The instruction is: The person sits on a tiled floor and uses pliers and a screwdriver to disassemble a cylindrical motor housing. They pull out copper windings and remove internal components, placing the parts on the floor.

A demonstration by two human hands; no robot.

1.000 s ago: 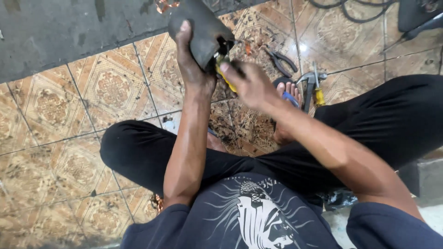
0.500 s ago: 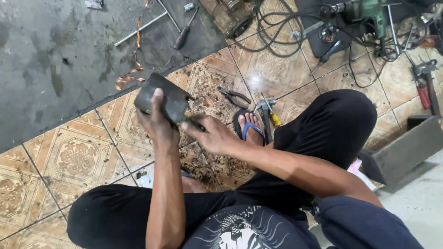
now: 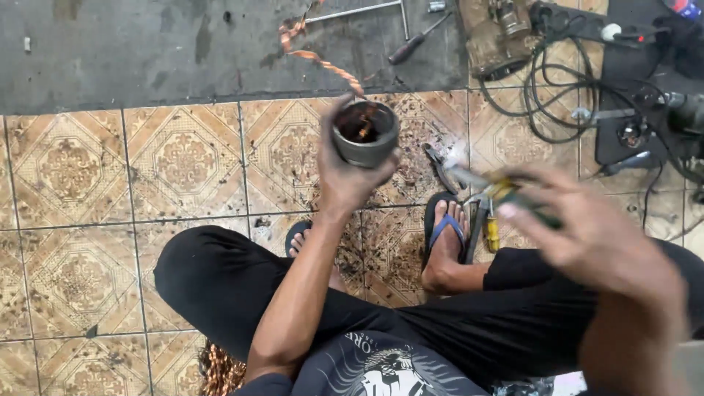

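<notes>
Left hand [image 3: 345,172] gripping a grey stator [image 3: 364,133], held up over the tiled floor [image 3: 183,161], copper wire [image 3: 315,55] trailing out. Right hand [image 3: 587,235], blurred, closed around pliers [image 3: 506,192].

Patterned tile floor [image 3: 183,165] carries a screwdriver [image 3: 416,42], cables [image 3: 557,95], pliers [image 3: 440,167].

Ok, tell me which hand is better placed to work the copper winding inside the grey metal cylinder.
Probably the right hand: it holds a pointed tool and is free to move. The left hand grips the grey cylinder, open end up, copper winding showing inside.
</notes>
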